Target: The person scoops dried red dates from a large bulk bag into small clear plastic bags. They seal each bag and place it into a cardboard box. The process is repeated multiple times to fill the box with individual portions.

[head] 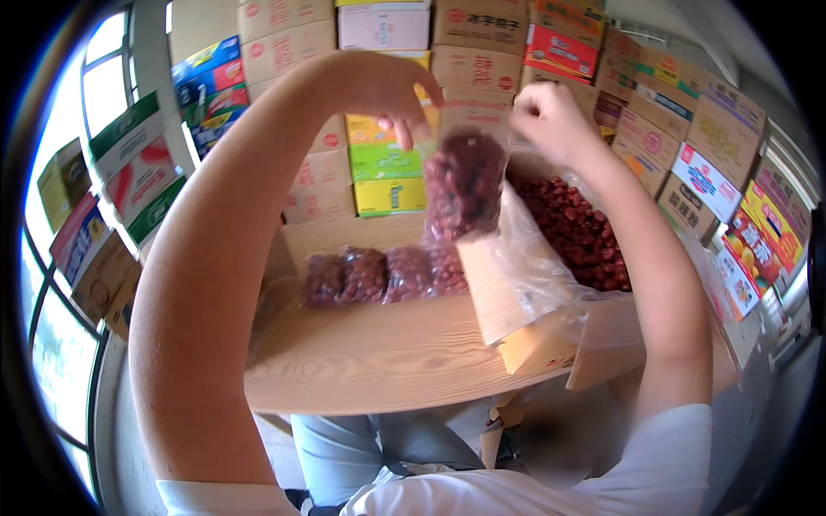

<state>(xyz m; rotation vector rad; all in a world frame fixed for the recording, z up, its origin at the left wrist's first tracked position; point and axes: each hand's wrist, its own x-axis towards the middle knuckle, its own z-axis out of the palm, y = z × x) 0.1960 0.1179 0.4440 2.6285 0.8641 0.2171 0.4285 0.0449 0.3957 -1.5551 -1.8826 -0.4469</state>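
A clear plastic bag of dark red dried fruit, which look like jujubes [464, 184], hangs upright above the wooden table between my hands. My left hand [393, 97] is at the bag's upper left corner, its fingers bent and spread; whether they grip the film is blurred. My right hand [548, 116] is closed at the upper right corner, seemingly pinching the bag's edge. Below and to the left, several filled bags [364, 274] lie in a row on the table. Under my right forearm, an open carton lined with clear plastic film [529, 251] holds loose red fruit [574, 232].
The wooden table [361, 348] has a curved-looking front edge close to my body. Carton flaps [487, 290] stick out over its right part. Stacked cardboard boxes [481, 68] form a wall behind. More boxes [132, 155] stand by the windows at left and at the right [703, 177].
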